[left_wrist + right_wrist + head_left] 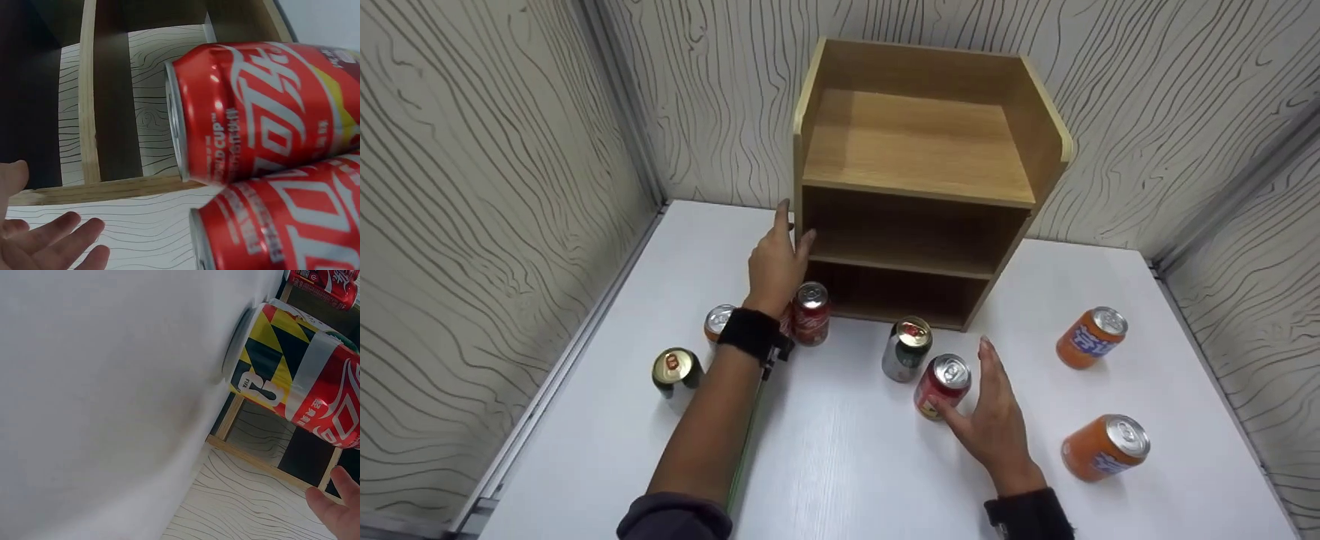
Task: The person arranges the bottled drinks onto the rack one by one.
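A wooden shelf unit (919,142) stands at the back of the white table. My left hand (775,271) is at its left side, fingers extended along the outside and thumb by the front edge. Below that hand is a red Coke can (812,322); a second one is mostly behind my wrist, and the left wrist view shows both Coke cans (253,112) side by side. My right hand (996,424) is spread beside another red Coke can (931,391), thumb overlapping its near side and fingers raised. Just behind that can stands a silver-and-green can (901,360).
Two orange Fanta cans (1087,341) stand apart on the right of the table. Left of my forearm are a dark green can (673,379) and a partly hidden orange can (717,324). Patterned panels (495,225) enclose the table.
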Demonstrator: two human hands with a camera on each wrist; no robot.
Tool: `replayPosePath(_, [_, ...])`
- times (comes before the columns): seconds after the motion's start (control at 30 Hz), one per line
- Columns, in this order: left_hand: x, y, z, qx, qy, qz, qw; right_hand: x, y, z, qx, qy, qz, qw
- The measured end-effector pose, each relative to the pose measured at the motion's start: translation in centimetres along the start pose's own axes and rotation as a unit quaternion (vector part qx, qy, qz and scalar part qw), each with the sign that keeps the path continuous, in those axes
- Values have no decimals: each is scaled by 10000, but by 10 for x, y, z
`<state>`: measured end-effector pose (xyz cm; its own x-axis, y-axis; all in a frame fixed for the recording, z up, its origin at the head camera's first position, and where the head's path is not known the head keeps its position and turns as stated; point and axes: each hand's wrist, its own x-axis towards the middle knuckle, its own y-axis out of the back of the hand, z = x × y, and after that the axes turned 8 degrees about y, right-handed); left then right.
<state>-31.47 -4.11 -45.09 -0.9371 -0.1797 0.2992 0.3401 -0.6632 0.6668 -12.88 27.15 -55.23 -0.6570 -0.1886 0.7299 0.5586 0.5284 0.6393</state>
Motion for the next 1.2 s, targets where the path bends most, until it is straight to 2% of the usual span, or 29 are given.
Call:
replayPosePath(0.13, [6, -7, 2, -35, 166, -129, 9998, -1, -3, 0, 36, -57, -85, 9999])
replayPosePath(0.23, [9, -11, 3, 34, 177, -105, 9998, -2, -5, -2, 45, -340, -361, 9988])
replayPosePath(0.37, [9, -12, 2, 120, 96, 54, 9999, -4, -7, -4, 55, -790, -815, 9935])
replayPosePath(0.53, [8, -14, 0, 67, -4, 22, 10000, -5, -7, -5, 85, -1008, -901, 9908])
replayPosePath(0.77, [7, -14, -5, -211, -43, 173, 9996, -6, -6, -6, 50, -1136, -1120, 9872])
replayPosePath(0.93, [8, -14, -5, -375, 80, 63, 9992, -5, -4, -5, 11, -1268, -1249, 9840])
replayPosePath(1.2, [8, -14, -3, -282, 253, 3, 9993, -3, -6, -1, -66, -831, -868, 9927])
